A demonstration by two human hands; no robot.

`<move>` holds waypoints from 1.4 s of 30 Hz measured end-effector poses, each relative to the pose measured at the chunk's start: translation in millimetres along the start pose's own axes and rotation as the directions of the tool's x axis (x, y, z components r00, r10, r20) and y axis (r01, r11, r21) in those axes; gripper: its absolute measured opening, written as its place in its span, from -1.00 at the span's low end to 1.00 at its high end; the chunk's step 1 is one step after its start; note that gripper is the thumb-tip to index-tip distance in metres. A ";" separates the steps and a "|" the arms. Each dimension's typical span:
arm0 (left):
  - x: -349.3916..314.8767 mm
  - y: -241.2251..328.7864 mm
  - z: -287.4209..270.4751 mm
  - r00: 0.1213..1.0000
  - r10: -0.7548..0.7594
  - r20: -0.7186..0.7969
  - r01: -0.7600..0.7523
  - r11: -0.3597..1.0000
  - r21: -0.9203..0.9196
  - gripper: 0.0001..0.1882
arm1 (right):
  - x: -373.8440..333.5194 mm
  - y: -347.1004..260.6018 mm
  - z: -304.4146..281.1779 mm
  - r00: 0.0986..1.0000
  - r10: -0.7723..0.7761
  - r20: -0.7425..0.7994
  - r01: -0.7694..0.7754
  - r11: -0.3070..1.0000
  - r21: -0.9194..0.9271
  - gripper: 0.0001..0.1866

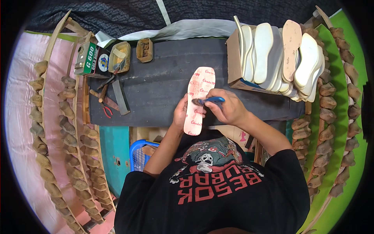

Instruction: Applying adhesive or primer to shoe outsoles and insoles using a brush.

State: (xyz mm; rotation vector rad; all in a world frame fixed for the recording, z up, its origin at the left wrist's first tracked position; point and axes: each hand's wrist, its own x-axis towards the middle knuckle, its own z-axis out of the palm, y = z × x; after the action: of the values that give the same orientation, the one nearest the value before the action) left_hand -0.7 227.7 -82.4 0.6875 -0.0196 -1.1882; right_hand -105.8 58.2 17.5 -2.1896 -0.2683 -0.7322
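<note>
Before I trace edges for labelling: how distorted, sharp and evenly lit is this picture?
Head view: strong fisheye, the racks of shoe lasts bow along the rim and the corners go black; the insole, left hand and right hand at centre look sharp; light is soft and even, without harsh glare.

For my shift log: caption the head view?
Left hand steadies a pink insole while right hand brushes it with a blue-handled brush.

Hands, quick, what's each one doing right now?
Left hand: closed on the edge of the insole.
Right hand: closed on a blue-handled brush, bristles on the insole.
</note>
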 end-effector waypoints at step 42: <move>-58.8 155.9 -182.3 0.979 -0.037 -0.198 0.026 0.998 -0.059 -0.31 | 255.2 187.8 229.6 0.889 0.447 -0.097 -0.452 0.892 -0.026 -0.76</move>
State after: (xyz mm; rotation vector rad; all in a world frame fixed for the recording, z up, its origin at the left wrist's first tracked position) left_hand 173.3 396.4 -130.2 0.7570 0.1927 -1.1411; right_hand 274.0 93.8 -69.7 -2.1420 0.3028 -0.5716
